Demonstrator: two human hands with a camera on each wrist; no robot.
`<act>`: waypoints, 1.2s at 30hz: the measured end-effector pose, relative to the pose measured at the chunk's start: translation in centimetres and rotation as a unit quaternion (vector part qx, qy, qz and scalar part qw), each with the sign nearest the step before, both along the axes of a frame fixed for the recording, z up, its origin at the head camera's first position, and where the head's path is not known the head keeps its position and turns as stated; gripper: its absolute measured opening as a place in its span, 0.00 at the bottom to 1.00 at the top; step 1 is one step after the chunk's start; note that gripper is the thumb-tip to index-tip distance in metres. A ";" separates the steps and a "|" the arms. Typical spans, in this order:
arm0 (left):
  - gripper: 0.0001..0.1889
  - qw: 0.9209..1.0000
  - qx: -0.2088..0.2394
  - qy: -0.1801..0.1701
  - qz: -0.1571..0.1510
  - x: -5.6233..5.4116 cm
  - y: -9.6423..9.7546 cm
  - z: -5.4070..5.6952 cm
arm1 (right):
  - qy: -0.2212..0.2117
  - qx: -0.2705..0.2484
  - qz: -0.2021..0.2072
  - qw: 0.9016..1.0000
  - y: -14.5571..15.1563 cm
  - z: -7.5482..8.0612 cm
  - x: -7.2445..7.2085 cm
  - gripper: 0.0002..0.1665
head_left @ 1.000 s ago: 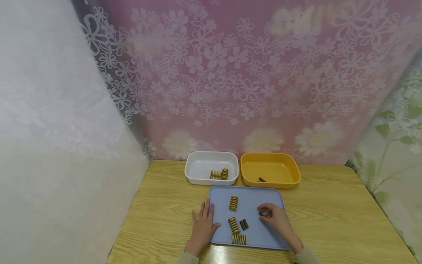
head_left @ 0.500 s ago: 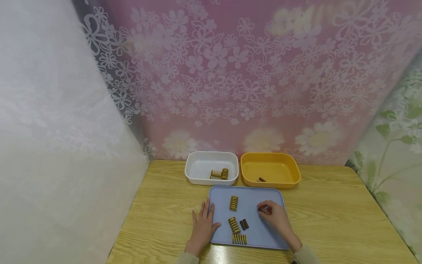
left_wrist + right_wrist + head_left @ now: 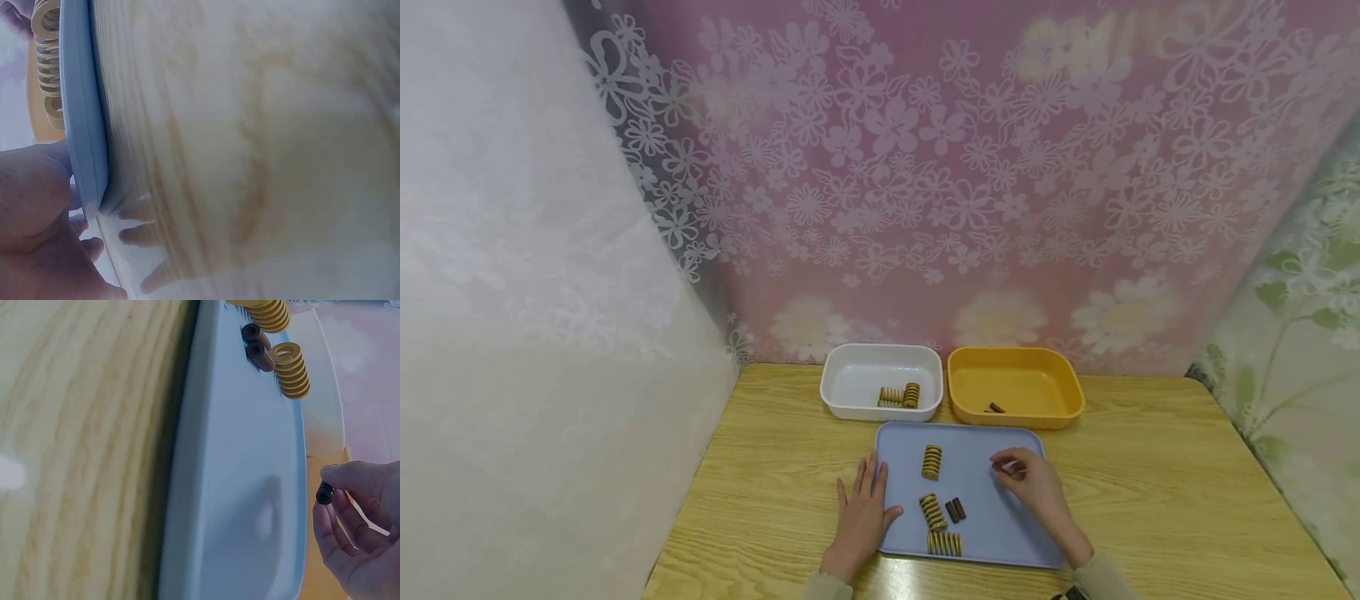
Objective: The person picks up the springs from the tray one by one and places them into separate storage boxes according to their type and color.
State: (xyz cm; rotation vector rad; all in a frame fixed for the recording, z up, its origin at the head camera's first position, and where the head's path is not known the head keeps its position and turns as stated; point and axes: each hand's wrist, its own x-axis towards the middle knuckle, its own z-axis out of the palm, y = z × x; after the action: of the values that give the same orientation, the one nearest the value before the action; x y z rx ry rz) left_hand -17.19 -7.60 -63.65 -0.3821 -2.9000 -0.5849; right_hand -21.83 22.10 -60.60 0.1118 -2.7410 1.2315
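Observation:
My right hand (image 3: 1037, 485) pinches a dark set screw (image 3: 324, 493) between thumb and fingers, held above the right part of the blue tray (image 3: 992, 537). In the right wrist view, the screw's round end shows at the fingertips. At the tray's left edge rests my left hand (image 3: 859, 525), fingers straight and spread, thumb over the rim. Three yellow coil springs lie on the tray: one spring (image 3: 932, 462) toward the back, another spring (image 3: 932, 512) at the middle, a third spring (image 3: 944, 544) by the front rim. Two set screws (image 3: 955, 509) lie beside the middle spring.
Behind the tray stands a white box (image 3: 842, 411) holding several yellow springs (image 3: 899, 396). Right of it is a yellow-orange box (image 3: 1052, 419) with dark screws (image 3: 996, 407) inside. A floral curtain (image 3: 887, 208) hangs behind the wooden table (image 3: 1165, 483).
My right hand has shifted slightly to the right, still pinching the set screw, which turned within the fingers. The left hand and the things on the tray have stayed put.

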 end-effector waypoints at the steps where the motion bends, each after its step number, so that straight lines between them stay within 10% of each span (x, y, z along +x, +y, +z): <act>1: 0.38 1.000 0.004 -0.007 0.000 0.0 0.0 0.2 | 0.003 0.000 0.000 1.000 0.1 0.1 0.0 0.13; 18: 0.38 1.000 -0.002 0.015 0.002 -0.1 0.0 -0.5 | 0.090 0.005 0.012 0.996 1.8 2.8 -2.3 0.12; 27: 0.39 1.000 -0.002 0.010 0.004 -0.3 -0.2 -0.6 | 0.098 -0.016 0.006 0.995 3.1 4.3 -6.5 0.11; 36: 0.40 1.000 -0.015 -0.001 0.004 -0.4 -0.2 -0.9 | 0.079 0.033 0.009 0.996 4.2 2.6 -10.9 0.10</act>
State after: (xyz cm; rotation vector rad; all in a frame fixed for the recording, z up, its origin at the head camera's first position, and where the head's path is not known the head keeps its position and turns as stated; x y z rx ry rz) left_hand -17.56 -7.78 -64.54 -0.3737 -2.9135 -0.5403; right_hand -32.78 26.30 -57.98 0.2327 -2.6494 1.0852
